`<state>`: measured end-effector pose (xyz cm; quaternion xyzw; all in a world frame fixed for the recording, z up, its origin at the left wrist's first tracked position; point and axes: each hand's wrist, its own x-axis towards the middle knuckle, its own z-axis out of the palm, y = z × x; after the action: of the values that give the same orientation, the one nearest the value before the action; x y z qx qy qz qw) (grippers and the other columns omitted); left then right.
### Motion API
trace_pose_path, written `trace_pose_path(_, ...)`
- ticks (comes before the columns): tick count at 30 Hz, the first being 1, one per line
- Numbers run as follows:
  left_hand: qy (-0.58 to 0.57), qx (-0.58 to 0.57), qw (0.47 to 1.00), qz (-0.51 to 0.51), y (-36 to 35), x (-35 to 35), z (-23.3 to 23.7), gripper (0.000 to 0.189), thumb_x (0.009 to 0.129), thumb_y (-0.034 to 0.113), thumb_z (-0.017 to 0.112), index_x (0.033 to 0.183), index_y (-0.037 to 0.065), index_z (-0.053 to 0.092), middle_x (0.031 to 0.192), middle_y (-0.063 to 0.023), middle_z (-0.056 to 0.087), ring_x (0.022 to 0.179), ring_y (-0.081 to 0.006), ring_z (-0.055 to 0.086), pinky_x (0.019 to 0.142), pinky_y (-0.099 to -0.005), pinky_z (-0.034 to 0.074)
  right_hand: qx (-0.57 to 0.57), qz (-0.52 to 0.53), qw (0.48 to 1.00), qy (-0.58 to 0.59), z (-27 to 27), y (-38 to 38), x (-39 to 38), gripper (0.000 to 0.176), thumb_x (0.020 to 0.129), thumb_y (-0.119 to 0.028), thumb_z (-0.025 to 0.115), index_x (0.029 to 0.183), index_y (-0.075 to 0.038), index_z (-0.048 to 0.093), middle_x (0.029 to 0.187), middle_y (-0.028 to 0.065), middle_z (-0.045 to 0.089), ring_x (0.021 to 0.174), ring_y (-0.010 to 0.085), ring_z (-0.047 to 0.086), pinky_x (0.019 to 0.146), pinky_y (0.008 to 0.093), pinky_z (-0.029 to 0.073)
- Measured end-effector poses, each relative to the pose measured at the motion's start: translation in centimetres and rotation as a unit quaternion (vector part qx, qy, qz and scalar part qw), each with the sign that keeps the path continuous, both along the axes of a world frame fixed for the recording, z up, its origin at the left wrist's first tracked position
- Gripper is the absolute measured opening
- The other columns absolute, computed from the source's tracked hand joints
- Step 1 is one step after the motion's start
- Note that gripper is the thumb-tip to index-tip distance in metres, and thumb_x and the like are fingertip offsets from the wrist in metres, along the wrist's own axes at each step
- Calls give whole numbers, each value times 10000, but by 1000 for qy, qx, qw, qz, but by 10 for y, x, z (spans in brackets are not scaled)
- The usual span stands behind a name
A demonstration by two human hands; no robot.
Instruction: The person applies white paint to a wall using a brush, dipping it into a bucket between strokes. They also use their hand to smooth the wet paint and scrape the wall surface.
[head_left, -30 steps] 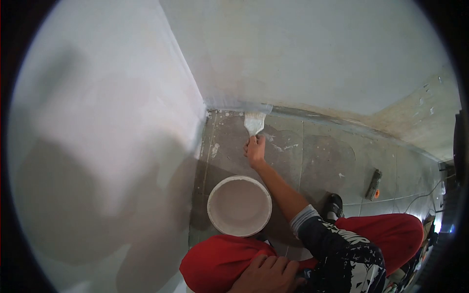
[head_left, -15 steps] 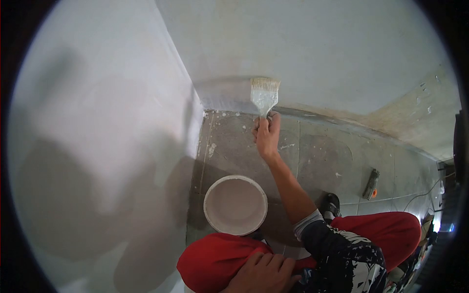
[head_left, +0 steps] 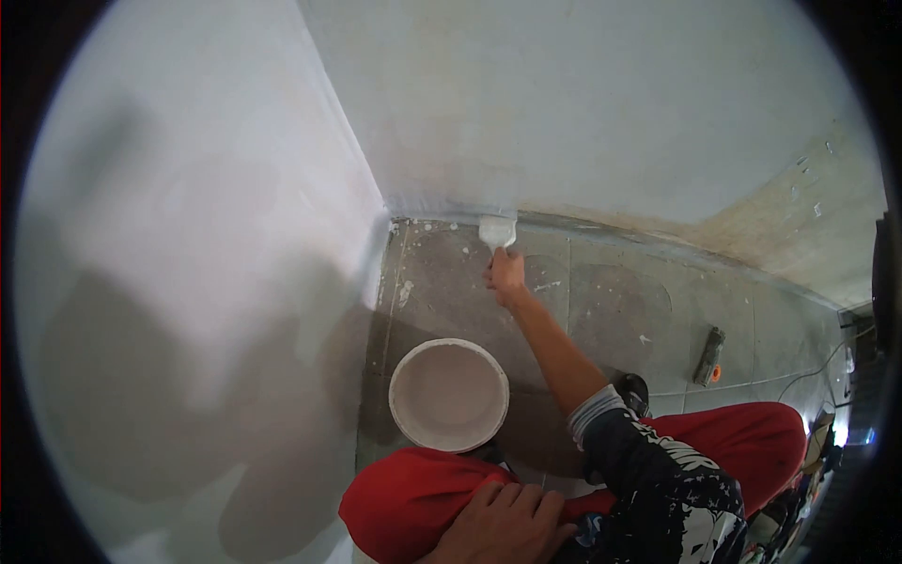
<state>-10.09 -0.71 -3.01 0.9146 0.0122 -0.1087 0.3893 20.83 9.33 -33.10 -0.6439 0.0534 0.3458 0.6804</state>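
My right hand [head_left: 507,273] is closed on the handle of a wide, white-coated paintbrush [head_left: 498,231]. The brush is at the foot of the far wall [head_left: 583,113], where it meets the tiled floor, a little right of the corner. My left hand [head_left: 503,526] lies spread on my red-clothed knee and holds nothing. Just beyond that knee stands a round white bucket [head_left: 397,395] with pale liquid in it.
A left wall [head_left: 216,235] meets the far wall at the corner. On the grey floor [head_left: 620,301] at right lies a dark tool with an orange part [head_left: 711,357]. A thin cable [head_left: 813,374] and clutter are at the far right.
The brush in my right hand has moved down the far wall to its base, and my right hand has come lower with it. My left hand has stayed on the knee.
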Motion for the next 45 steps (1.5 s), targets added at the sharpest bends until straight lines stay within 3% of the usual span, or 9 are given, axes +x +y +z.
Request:
trace_pose_path(9,11,12,1000,0,1,2,-1,433,961,365,557,1201,7,588,1123,-160,633,1106,-309,570,987,-437,397,184,-27,941,-284,145,4,-25,120,988,-127,419,1057,-66,343,763,28,476,503,67,404,382,241,293)
trace_pose_path(13,53,4,999,-8,4,5,4,453,961,362,557,1238,4,580,1148,-160,629,1127,-303,560,1007,-438,386,183,-34,942,-281,73,27,-17,104,991,-124,418,1048,-83,341,768,28,477,502,68,399,378,246,288)
trace_pose_path(20,16,4,1000,11,-1,-5,2,459,961,357,554,1258,7,577,1145,-148,627,1129,-295,554,1012,-434,386,-21,-14,998,58,-34,49,-33,262,1004,-193,465,1158,-7,362,799,96,523,591,159,530,426,312,410)
trace_pose_path(23,-6,10,1000,24,1,-7,-2,469,958,361,555,1263,6,576,1127,-146,628,1112,-298,562,1006,-432,389,3,-16,1000,-13,-17,67,-32,169,976,-191,454,996,-50,362,719,37,449,486,119,418,378,295,304)
trace_pose_path(28,19,21,1000,1,5,-7,-6,422,951,374,564,1178,21,607,1107,-142,631,1091,-297,578,975,-429,399,124,-76,983,-115,72,66,-58,173,977,-163,446,1048,-34,355,735,35,462,486,102,409,382,283,316)
trace_pose_path(33,-2,8,1000,21,6,-8,-11,393,949,369,572,1143,29,614,1124,-137,632,1101,-290,574,982,-428,396,253,-46,937,-237,65,71,-56,172,981,-144,431,1092,-48,341,732,22,460,486,81,394,383,266,310)
trace_pose_path(39,17,4,1000,20,5,-9,-9,390,956,364,568,1157,33,611,1151,-135,629,1116,-286,567,1000,-428,388,96,-15,994,-56,-27,92,-53,129,981,-170,437,1016,-84,347,711,14,447,478,90,381,378,262,256)
trace_pose_path(41,20,9,1000,16,5,-11,-8,392,958,365,565,1162,33,609,1154,-137,627,1120,-287,566,1003,-428,387,59,-27,993,99,-39,98,-54,131,977,-178,444,975,-95,343,697,16,440,476,94,383,379,267,232)
trace_pose_path(45,52,5,999,8,6,-9,0,390,960,364,559,1164,35,605,1158,-143,626,1129,-292,565,1011,-429,384,69,-38,990,116,-15,99,-52,113,972,-164,429,968,-90,344,691,23,437,476,94,390,378,270,219)
